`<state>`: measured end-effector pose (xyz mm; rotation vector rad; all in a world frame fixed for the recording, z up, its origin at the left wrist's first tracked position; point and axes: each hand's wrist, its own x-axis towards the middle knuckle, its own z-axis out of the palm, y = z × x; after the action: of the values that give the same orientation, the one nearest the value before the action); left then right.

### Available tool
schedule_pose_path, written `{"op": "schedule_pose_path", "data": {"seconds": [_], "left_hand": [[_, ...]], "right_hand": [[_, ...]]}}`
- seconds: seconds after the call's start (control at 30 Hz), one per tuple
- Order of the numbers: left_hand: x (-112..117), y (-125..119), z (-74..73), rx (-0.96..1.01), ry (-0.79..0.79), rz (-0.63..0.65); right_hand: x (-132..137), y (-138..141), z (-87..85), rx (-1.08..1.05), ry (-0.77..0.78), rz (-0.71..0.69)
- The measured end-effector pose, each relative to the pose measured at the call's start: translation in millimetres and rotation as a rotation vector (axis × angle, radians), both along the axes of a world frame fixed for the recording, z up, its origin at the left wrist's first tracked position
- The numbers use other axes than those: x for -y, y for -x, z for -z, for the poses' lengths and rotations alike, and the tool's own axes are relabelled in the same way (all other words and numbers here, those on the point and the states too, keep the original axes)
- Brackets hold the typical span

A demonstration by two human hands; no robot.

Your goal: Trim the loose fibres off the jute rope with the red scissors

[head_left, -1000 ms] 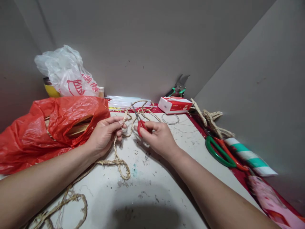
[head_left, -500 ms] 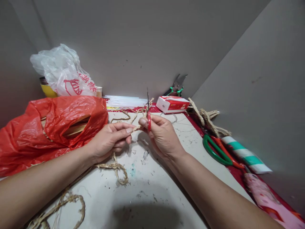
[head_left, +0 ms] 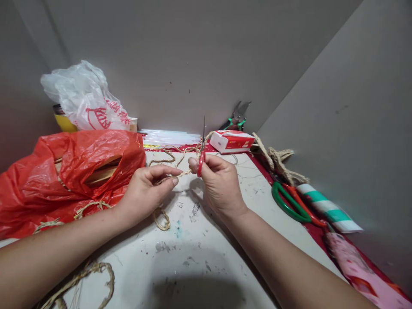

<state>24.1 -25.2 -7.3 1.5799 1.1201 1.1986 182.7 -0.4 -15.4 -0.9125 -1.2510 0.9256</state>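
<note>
Between the thumb and index finger of my left hand (head_left: 146,189) runs a thin braided straw rope (head_left: 185,173), held loosely. My right hand (head_left: 222,184) is closed on small red-handled scissors (head_left: 201,161), their blades pointing up. Its thumb and fingertips also pinch the rope beside the handle. Part of the rope stretches behind my right hand toward the back of the table. Other loops of it lie under my left wrist and at the lower left. The fingers curled inside my right hand are partly hidden.
A red plastic bag (head_left: 80,167) with wooden pieces fills the left side, a white bag (head_left: 85,96) behind it. A red-and-white box (head_left: 232,141) and pruning shears (head_left: 237,116) stand at the back. Green-and-red-handled scissors (head_left: 291,204) and a striped roll (head_left: 328,206) lie along the right edge.
My left thumb and index finger have loosened and spread a little around the rope. The loop below my left hand has drawn up toward it. My right hand still holds the scissors.
</note>
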Motion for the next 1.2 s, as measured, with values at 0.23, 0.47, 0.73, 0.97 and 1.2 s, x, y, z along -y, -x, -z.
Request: {"op": "schedule_pose_path", "data": {"seconds": [0.23,0.47,0.73,0.97,1.2], "left_hand": [[4.3,-1.7,-2.2,-0.094,-0.049,0.073],[4.2,-2.5,-3.4,0.212,0.389,0.278],[-12.7,5.3,2.8,0.473,0.345,-0.008],[-16.9,8.5,4.8,0.523,0.279,-0.097],[-12.9,7.2,0.7,0.511,0.255,-0.048]], "right_hand": [[1.0,-0.8,0.5,-0.016,-0.019,0.028],[-2.9,-3.2,1.4,0.126,0.021,0.062],[-1.9,-10.1,-1.7,0.816,-0.215,0.051],[1.2,-12.2,-4.9,1.342,-0.384,0.127],[2.8,-12.4,-8.3,1.466,-0.421,0.186]]}}
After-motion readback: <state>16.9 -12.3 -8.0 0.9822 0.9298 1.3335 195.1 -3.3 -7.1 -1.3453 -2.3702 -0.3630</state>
